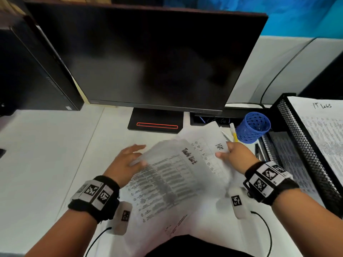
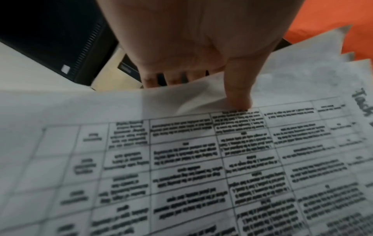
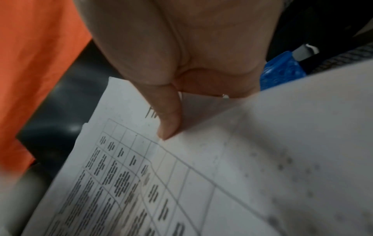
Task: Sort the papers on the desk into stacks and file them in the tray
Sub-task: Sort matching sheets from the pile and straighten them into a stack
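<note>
Under the papers (image 1: 172, 175), both hands' fingers hide.

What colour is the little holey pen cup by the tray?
The pen cup is blue; the head view shows it best.

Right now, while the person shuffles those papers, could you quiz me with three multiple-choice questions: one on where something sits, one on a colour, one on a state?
1. Where is the mesh tray?
A. right of the desk
B. left of the monitor
C. on the person's lap

2. What colour is the pen cup?
A. red
B. blue
C. green

3. How is the monitor?
A. showing a video
B. dark
C. lying flat

Answers:
1 A, it stands beyond the right hand.
2 B, its mesh is blue.
3 B, the upright screen is black.
</note>
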